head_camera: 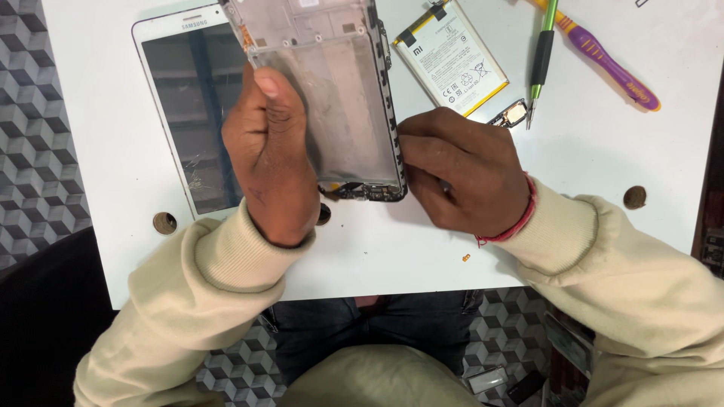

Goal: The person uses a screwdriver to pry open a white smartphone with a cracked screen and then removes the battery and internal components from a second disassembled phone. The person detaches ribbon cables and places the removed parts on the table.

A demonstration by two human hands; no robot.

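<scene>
An opened phone frame [332, 90], metal inside with a black rim, is held tilted above the white table [603, 151]. My left hand [271, 158] grips its left edge, thumb up on the frame. The fingers of my right hand [464, 169] pinch the frame's right edge near the lower corner. Small dark parts show at the frame's bottom end.
A white tablet with a cracked screen [192, 105] lies on the left under the frame. A flat phone battery [450, 56], a small component [511, 114], a green-black screwdriver [541, 60] and a purple-yellow tool [611, 68] lie at the back right. A tiny orange bit [466, 258] sits near the front edge.
</scene>
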